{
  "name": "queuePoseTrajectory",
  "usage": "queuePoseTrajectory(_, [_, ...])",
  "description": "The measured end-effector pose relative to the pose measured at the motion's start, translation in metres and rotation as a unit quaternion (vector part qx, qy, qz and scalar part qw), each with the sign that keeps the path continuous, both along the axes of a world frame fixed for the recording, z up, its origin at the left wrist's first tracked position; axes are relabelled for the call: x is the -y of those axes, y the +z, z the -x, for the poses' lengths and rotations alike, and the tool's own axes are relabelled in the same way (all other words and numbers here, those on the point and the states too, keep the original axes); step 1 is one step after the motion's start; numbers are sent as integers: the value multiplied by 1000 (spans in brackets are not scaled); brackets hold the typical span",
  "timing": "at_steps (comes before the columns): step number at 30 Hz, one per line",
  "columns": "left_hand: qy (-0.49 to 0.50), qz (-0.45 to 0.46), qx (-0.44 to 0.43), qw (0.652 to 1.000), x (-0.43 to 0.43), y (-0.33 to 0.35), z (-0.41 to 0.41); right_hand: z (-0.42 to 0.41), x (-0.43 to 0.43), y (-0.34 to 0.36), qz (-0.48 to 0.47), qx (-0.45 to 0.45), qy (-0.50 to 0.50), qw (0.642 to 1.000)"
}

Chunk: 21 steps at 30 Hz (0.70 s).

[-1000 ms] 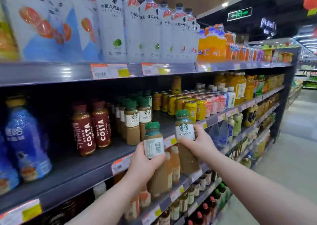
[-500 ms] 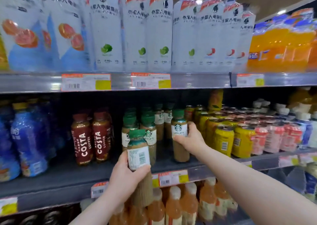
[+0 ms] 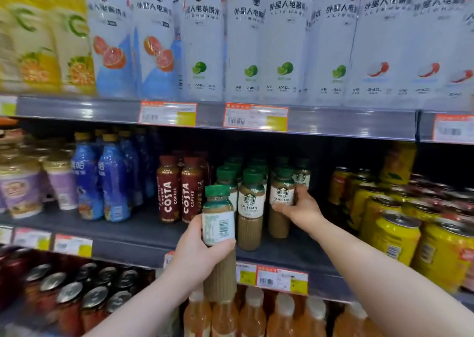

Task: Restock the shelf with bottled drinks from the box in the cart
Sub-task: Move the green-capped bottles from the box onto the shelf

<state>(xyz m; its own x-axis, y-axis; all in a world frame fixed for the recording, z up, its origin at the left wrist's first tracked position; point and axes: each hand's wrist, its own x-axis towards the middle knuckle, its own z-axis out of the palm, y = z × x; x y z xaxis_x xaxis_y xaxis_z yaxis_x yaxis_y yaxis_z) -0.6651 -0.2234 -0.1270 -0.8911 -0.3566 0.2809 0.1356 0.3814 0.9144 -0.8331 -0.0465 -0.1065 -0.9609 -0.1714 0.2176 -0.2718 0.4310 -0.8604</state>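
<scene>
Two hands each grip a latte bottle. Left hand (image 3: 202, 254) holds one (image 3: 219, 236) before the shelf (image 3: 123, 234). Right hand (image 3: 301, 208) clasps another (image 3: 280, 203) standing on it.

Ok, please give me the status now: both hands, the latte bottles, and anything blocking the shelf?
Left hand holds one latte bottle, off the shelf. Right hand grips a second bottle standing on the middle shelf. Costa bottles close on the left.

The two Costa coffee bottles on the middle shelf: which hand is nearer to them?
Left. The left hand holds a latte bottle just in front and right of the Costa bottles. The right hand grips another latte bottle farther right.
</scene>
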Motion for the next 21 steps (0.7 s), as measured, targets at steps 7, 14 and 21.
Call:
queuePoseTrajectory(7, [-46,49,-6,998,-29,4,10,-1,-6,2,-6,-48,-12,999])
queuePoseTrajectory(14, [-102,43,-13,994,-92,14,55,-33,-50,22,11,-96,-14,995])
queuePoseTrajectory(21, [-136,44,-27,989,-135,17,96,-48,-75,20,-12,-58,36,998])
